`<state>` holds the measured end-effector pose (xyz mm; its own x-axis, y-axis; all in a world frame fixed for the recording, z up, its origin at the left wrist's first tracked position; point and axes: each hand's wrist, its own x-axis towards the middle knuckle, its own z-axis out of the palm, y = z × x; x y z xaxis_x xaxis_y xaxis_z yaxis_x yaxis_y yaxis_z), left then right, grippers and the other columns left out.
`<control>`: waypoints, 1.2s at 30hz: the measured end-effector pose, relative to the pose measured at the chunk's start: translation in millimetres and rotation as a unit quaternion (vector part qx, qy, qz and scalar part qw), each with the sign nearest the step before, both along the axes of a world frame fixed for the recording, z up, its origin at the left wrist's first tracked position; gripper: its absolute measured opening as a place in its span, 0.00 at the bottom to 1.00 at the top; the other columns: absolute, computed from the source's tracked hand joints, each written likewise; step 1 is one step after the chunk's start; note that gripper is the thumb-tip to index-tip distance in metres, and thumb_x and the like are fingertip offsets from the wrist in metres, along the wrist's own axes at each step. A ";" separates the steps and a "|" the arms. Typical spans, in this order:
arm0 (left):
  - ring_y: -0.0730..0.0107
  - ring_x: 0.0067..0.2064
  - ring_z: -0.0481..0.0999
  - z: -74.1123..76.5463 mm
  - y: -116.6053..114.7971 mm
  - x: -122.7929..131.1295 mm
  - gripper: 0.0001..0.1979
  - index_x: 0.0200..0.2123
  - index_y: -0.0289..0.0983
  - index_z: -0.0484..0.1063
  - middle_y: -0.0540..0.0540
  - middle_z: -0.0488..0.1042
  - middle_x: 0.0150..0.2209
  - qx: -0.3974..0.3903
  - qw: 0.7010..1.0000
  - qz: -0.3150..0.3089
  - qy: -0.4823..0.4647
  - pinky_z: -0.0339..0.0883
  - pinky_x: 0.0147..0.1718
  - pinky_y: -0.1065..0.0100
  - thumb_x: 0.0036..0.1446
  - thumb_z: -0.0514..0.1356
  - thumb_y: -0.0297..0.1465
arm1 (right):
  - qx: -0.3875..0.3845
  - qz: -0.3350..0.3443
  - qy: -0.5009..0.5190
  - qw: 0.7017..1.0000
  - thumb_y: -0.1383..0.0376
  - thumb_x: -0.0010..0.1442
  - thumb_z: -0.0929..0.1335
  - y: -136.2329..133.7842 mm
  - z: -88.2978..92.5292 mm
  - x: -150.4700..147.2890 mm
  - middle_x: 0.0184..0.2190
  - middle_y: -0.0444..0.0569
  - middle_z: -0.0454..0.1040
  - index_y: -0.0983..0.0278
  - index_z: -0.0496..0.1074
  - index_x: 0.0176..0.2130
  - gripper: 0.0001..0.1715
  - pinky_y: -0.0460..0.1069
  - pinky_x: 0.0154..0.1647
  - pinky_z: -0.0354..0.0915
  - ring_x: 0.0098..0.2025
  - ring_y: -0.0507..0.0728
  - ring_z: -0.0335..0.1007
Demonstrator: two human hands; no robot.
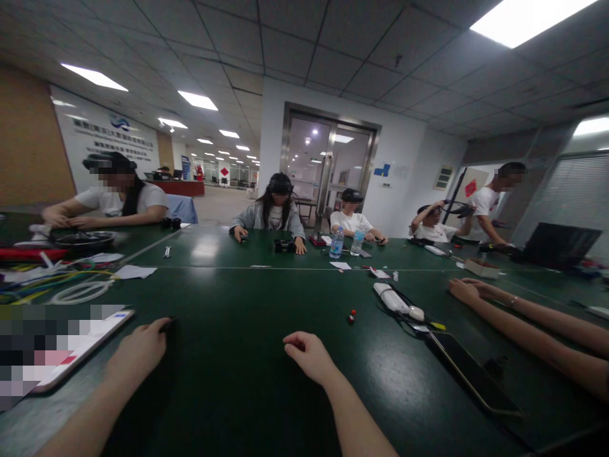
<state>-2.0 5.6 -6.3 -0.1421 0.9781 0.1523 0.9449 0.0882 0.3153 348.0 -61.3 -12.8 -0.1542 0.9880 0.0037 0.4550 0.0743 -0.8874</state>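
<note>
My left hand point(139, 349) is closed, low over the dark green table point(228, 406). A small black object point(167, 325) shows at its fingertips; its kind cannot be made out. Just left of this hand lies a tablet-like device point(85, 355) with a lit screen, partly blurred out. My right hand point(311, 358) rests near the middle of the table, fingers curled into a loose fist, and nothing shows in it. A small red-and-black item point(351, 317) stands on the table beyond it, to the right.
To the right lie a white power strip point(391, 297) with cables and a dark phone-like slab point(473, 371). A neighbour's forearms point(523, 330) rest there. Cables point(80, 292) lie at left. Two water bottles point(336, 242) stand farther back, near several seated people.
</note>
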 end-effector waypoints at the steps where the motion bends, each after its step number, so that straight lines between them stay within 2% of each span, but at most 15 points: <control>1: 0.54 0.44 0.71 1.0 -1.7 17.2 0.22 0.51 0.35 0.64 0.35 0.69 0.46 -0.006 0.999 -0.033 0.015 0.64 0.41 0.60 0.54 0.43 0.31 | 0.000 -0.001 -0.001 1.000 0.59 0.53 0.64 -0.3 -0.1 -0.5 0.38 0.45 0.70 0.59 0.69 0.42 0.15 0.50 0.40 0.61 0.40 0.54 0.66; 4: 0.57 0.49 0.67 3.6 -9.6 69.6 0.22 0.52 0.38 0.63 0.39 0.66 0.49 -0.029 0.991 -0.131 0.025 0.61 0.45 0.60 0.54 0.44 0.30 | 0.005 -0.006 -0.007 1.000 0.60 0.53 0.63 -2.3 1.1 -3.1 0.38 0.45 0.69 0.58 0.68 0.43 0.15 0.50 0.39 0.62 0.40 0.54 0.66; 6: 0.60 0.50 0.66 5.2 -18.7 97.4 0.21 0.50 0.41 0.64 0.43 0.66 0.50 -0.038 0.977 -0.209 -0.018 0.60 0.48 0.61 0.54 0.46 0.30 | 0.016 -0.007 -0.013 1.000 0.60 0.54 0.63 -4.3 3.2 -6.4 0.37 0.45 0.69 0.58 0.68 0.43 0.16 0.49 0.38 0.62 0.38 0.54 0.66; 8: 0.63 0.51 0.65 6.0 -30.7 115.7 0.19 0.49 0.45 0.65 0.48 0.65 0.51 -0.062 0.946 -0.309 -0.079 0.58 0.50 0.62 0.53 0.49 0.31 | 0.039 -0.007 -0.029 0.999 0.60 0.53 0.64 -6.4 6.2 -10.8 0.36 0.45 0.68 0.58 0.68 0.43 0.16 0.49 0.36 0.62 0.36 0.53 0.65; 10: 0.64 0.53 0.63 5.6 -43.4 124.9 0.21 0.50 0.48 0.63 0.51 0.65 0.52 -0.079 0.918 -0.367 -0.130 0.55 0.53 0.62 0.51 0.51 0.32 | 0.070 0.003 -0.052 0.996 0.61 0.49 0.67 -8.8 9.6 -15.9 0.36 0.45 0.67 0.57 0.69 0.42 0.18 0.48 0.35 0.61 0.35 0.53 0.64; 13: 0.66 0.54 0.62 2.3 -56.8 127.5 0.25 0.53 0.47 0.56 0.50 0.65 0.52 -0.103 0.901 -0.371 -0.199 0.53 0.54 0.63 0.50 0.54 0.33 | 0.091 0.053 -0.079 0.991 0.61 0.44 0.70 -12.2 13.3 -22.6 0.38 0.44 0.65 0.56 0.70 0.40 0.20 0.48 0.37 0.60 0.37 0.53 0.63; 16: 0.66 0.55 0.61 -1.2 -59.9 126.3 0.28 0.54 0.45 0.53 0.48 0.64 0.53 -0.140 0.890 -0.361 -0.243 0.52 0.55 0.64 0.48 0.56 0.33 | 0.094 0.091 -0.111 0.985 0.61 0.45 0.70 -14.3 13.9 -26.1 0.39 0.44 0.65 0.55 0.72 0.38 0.17 0.49 0.40 0.59 0.40 0.55 0.62; 22: 0.67 0.56 0.60 1.6 -57.5 127.1 0.27 0.52 0.45 0.54 0.47 0.64 0.53 -0.165 0.880 -0.359 -0.264 0.50 0.56 0.64 0.48 0.56 0.32 | 0.101 0.102 -0.121 0.982 0.63 0.46 0.69 -14.6 11.0 -27.7 0.38 0.44 0.66 0.56 0.72 0.35 0.12 0.49 0.42 0.58 0.42 0.55 0.61; 25: 0.67 0.56 0.60 2.3 -57.4 126.3 0.27 0.53 0.44 0.54 0.47 0.64 0.53 -0.171 0.878 -0.357 -0.267 0.50 0.56 0.65 0.48 0.56 0.31 | 0.091 0.051 -0.046 0.993 0.63 0.47 0.68 -12.8 12.2 -26.5 0.36 0.44 0.67 0.59 0.70 0.35 0.11 0.48 0.38 0.59 0.38 0.54 0.63; 28: 0.66 0.55 0.61 -0.7 -56.3 123.9 0.27 0.53 0.43 0.55 0.48 0.64 0.52 -0.168 0.878 -0.359 -0.267 0.50 0.56 0.64 0.48 0.56 0.31 | 0.074 -0.019 0.082 0.994 0.61 0.51 0.65 -7.4 13.6 -20.2 0.34 0.45 0.68 0.61 0.68 0.38 0.12 0.48 0.36 0.60 0.35 0.53 0.63; 31: 0.65 0.55 0.61 -3.6 -55.3 121.5 0.26 0.53 0.42 0.57 0.48 0.64 0.53 -0.158 0.883 -0.357 -0.260 0.50 0.56 0.62 0.49 0.56 0.32 | 0.085 -0.095 0.205 0.970 0.59 0.51 0.65 2.0 10.4 -10.1 0.34 0.46 0.68 0.62 0.67 0.37 0.13 0.48 0.35 0.60 0.35 0.54 0.63; 36: 0.66 0.53 0.63 0.1 -57.0 120.9 0.21 0.51 0.44 0.62 0.50 0.65 0.52 -0.151 0.887 -0.365 -0.240 0.53 0.54 0.64 0.51 0.54 0.35 | 0.070 -0.189 0.334 0.921 0.57 0.48 0.68 14.4 -1.5 3.3 0.33 0.47 0.69 0.61 0.69 0.36 0.15 0.47 0.28 0.58 0.28 0.51 0.61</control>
